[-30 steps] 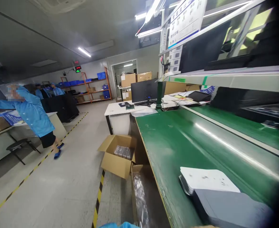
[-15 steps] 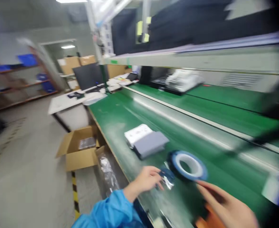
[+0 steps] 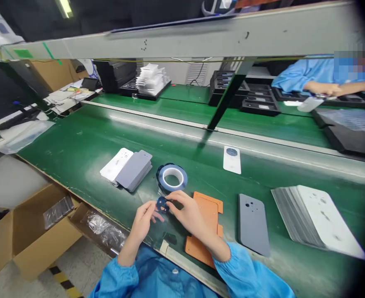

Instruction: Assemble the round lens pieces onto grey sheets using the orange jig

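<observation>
Between both hands is a small dark blue disc with holes (image 3: 163,204). My left hand (image 3: 145,217) pinches its left edge, and my right hand (image 3: 184,209) grips its right side. Just beyond the hands lies a roll of blue tape (image 3: 172,177) with a white core. Under my right forearm is an orange plate (image 3: 205,211) with notched edges. To its right a grey phone-shaped panel (image 3: 253,223) lies flat. Left of the tape, grey panels (image 3: 134,169) overlap white ones (image 3: 117,163).
Fanned white panels (image 3: 322,215) lie at the right; a white card with a dark circle (image 3: 236,165) lies further back. An open carton (image 3: 42,248) stands below the left edge. A post (image 3: 227,101) rises behind the bench. Across it, a person in blue (image 3: 306,78) works by black trays (image 3: 259,101).
The view has swung right, bringing the grey panel and white stack into sight. My right hand has moved from beside the tape to the blue disc, near my left hand.
</observation>
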Demonstrator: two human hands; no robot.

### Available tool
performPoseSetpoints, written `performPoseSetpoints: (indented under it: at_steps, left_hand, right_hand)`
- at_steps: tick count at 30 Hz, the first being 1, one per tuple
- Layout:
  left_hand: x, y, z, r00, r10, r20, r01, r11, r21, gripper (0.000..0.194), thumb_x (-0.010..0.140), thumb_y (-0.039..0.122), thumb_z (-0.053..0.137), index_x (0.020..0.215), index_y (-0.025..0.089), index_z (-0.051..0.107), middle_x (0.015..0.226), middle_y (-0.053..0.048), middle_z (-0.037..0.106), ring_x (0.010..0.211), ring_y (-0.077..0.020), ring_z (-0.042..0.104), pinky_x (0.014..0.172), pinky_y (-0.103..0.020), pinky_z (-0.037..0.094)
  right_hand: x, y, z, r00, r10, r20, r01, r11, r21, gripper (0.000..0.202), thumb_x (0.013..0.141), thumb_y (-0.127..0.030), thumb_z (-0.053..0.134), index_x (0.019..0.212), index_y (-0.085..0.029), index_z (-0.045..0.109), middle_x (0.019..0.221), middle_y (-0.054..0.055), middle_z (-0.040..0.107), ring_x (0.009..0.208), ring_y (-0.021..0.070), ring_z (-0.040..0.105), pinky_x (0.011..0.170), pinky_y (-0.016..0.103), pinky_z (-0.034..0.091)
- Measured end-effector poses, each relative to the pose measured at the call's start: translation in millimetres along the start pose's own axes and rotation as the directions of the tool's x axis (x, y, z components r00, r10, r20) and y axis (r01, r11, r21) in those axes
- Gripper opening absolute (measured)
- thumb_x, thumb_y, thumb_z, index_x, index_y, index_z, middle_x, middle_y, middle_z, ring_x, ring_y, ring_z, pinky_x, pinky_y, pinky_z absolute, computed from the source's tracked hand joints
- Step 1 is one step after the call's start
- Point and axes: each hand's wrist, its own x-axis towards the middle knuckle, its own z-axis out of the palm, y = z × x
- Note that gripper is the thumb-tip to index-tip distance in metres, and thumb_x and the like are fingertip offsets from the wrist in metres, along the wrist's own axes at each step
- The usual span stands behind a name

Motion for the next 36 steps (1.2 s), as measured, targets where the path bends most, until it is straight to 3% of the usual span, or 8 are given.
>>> performPoseSetpoints:
  at_steps: [8, 12, 16, 25, 29, 34, 36]
  left_hand:
    - [0.0, -3.6, 4.7, 1.0, -0.026, -0.004, 0.027, 0.993, 0.117, 0.045, 0.092, 0.057, 0.06, 0.088, 0.014, 0.07, 0.08, -0.009, 0.076, 0.067, -0.0224, 0.072, 0.057, -0.028, 0.044]
    - [0.9, -4.4, 5.1, 0.999, -0.024, 0.03, 0.018, 0.979, 0.202, 0.046, 0.092, 0.058, 0.058, 0.091, 0.014, 0.072, 0.081, -0.01, 0.077, 0.069, -0.0225, 0.071, 0.059, -0.029, 0.045]
    - [2.5, -6.0, 2.0, 1.0, 0.015, 0.019, -0.02, 0.953, 0.303, 0.048, 0.092, 0.061, 0.058, 0.089, 0.015, 0.072, 0.069, -0.006, 0.074, 0.067, -0.0211, 0.066, 0.061, -0.028, 0.046]
    - [6.2, -2.1, -12.4, 0.996, 0.077, -0.047, -0.05, 0.905, 0.422, 0.051, 0.088, 0.065, 0.063, 0.09, 0.016, 0.074, 0.08, -0.009, 0.079, 0.066, -0.0209, 0.064, 0.062, -0.029, 0.05]
    - [5.3, 5.2, -1.0, 0.996, 0.09, 0.001, -0.08, 0.878, 0.471, 0.052, 0.087, 0.067, 0.062, 0.088, 0.016, 0.073, 0.078, -0.01, 0.079, 0.067, -0.0224, 0.065, 0.062, -0.03, 0.051]
    - [4.9, 4.0, 17.9, 0.993, 0.089, 0.077, -0.116, 0.859, 0.498, 0.054, 0.089, 0.067, 0.058, 0.089, 0.016, 0.075, 0.075, -0.008, 0.077, 0.069, -0.0234, 0.067, 0.063, -0.03, 0.051]
    - [5.8, 2.6, 19.3, 0.993, 0.09, 0.077, -0.117, 0.857, 0.502, 0.053, 0.088, 0.067, 0.059, 0.088, 0.016, 0.075, 0.072, -0.007, 0.075, 0.068, -0.0233, 0.066, 0.063, -0.03, 0.05]
  right_hand:
    - [-23.4, 0.0, 1.9, 0.996, 0.0, -0.087, 0.011, 0.992, 0.128, 0.009, 0.092, -0.022, 0.069, 0.094, -0.023, 0.078, 0.098, 0.006, 0.068, 0.089, 0.0183, 0.066, 0.076, 0.031, 0.054]
    - [-32.2, 5.7, 0.3, 0.991, 0.073, -0.116, -0.051, 0.982, 0.183, 0.015, 0.092, -0.021, 0.068, 0.102, -0.022, 0.078, 0.095, 0.005, 0.068, 0.084, 0.0167, 0.065, 0.075, 0.03, 0.054]
    - [-35.1, 10.4, -4.5, 0.983, 0.106, -0.149, -0.08, 0.983, 0.167, 0.024, 0.092, -0.021, 0.065, 0.114, -0.023, 0.077, 0.096, 0.005, 0.068, 0.085, 0.0166, 0.066, 0.078, 0.031, 0.055]
    - [-42.3, 19.4, -43.4, 0.951, 0.232, -0.202, -0.192, 0.961, 0.198, 0.02, 0.091, -0.025, 0.067, 0.106, -0.021, 0.079, 0.083, 0.003, 0.072, 0.068, 0.0146, 0.064, 0.068, 0.028, 0.052]
    - [-44.3, 22.7, -54.1, 0.944, 0.297, -0.144, -0.259, 0.937, 0.235, 0.025, 0.092, -0.029, 0.066, 0.111, -0.02, 0.079, 0.082, 0.003, 0.074, 0.064, 0.014, 0.065, 0.067, 0.028, 0.052]
    - [-33.2, 13.9, -37.9, 0.964, 0.265, -0.021, -0.253, 0.938, 0.236, 0.039, 0.092, -0.029, 0.066, 0.128, -0.018, 0.073, 0.08, 0.002, 0.078, 0.069, 0.0168, 0.07, 0.065, 0.026, 0.052]
    - [-27.9, 8.8, -31.9, 0.972, 0.237, -0.005, -0.23, 0.948, 0.219, 0.037, 0.091, -0.028, 0.066, 0.126, -0.019, 0.074, 0.08, 0.003, 0.079, 0.07, 0.0175, 0.072, 0.066, 0.026, 0.053]
